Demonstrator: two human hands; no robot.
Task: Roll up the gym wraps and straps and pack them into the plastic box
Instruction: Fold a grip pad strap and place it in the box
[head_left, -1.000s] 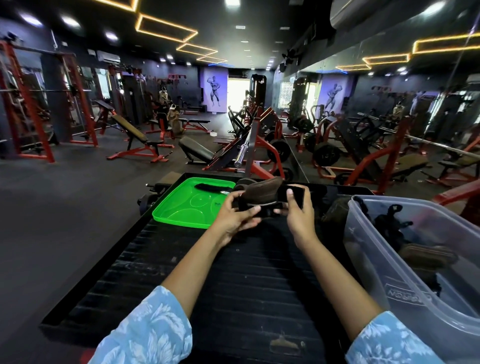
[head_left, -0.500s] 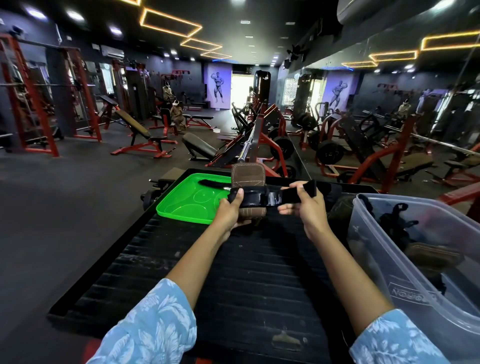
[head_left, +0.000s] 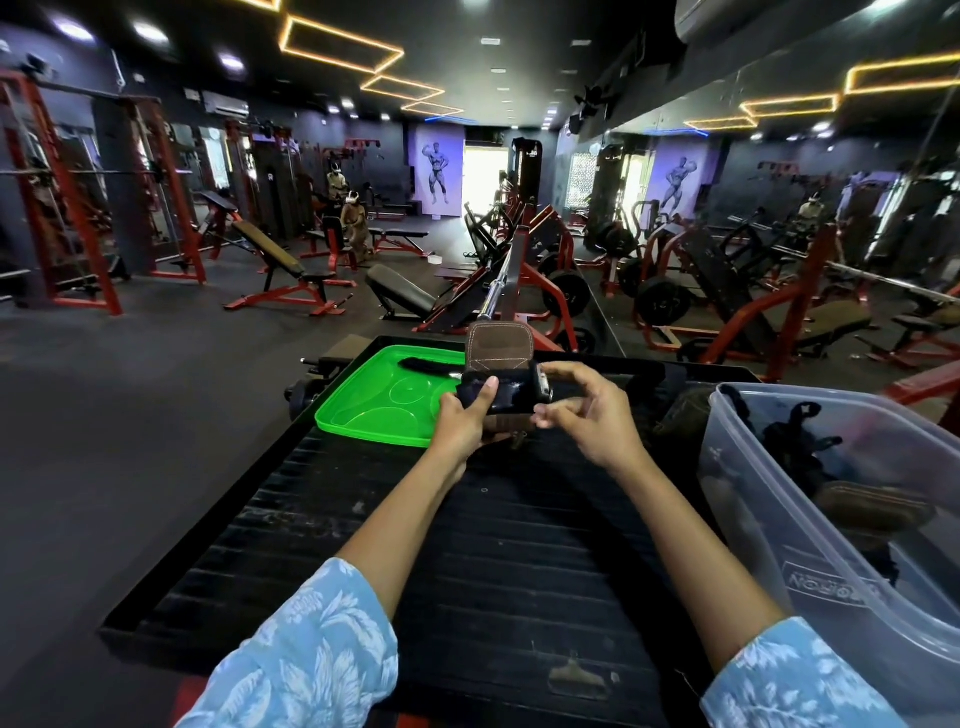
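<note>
A gym wrap (head_left: 511, 391) with a brown leather pad standing upright and a black strap is held above the far end of the black ribbed platform (head_left: 467, 561). My left hand (head_left: 465, 415) grips its left side, thumb on the black strap. My right hand (head_left: 592, 410) pinches the strap at its metal buckle on the right. The clear plastic box (head_left: 810, 571) stands at the right and holds black straps and a brown rolled wrap (head_left: 872, 506). Another black strap (head_left: 426, 365) lies on the green lid (head_left: 374, 415).
More brownish gear (head_left: 680, 415) lies on the platform between my right hand and the box. Red and black weight benches and machines fill the floor beyond the platform. Dark open floor lies to the left. Two people are far off at the back left.
My right hand has come in from the stretched-out strap end to the buckle beside the pad, so the black strap now sits wound short around the pad. The left hand keeps its hold.
</note>
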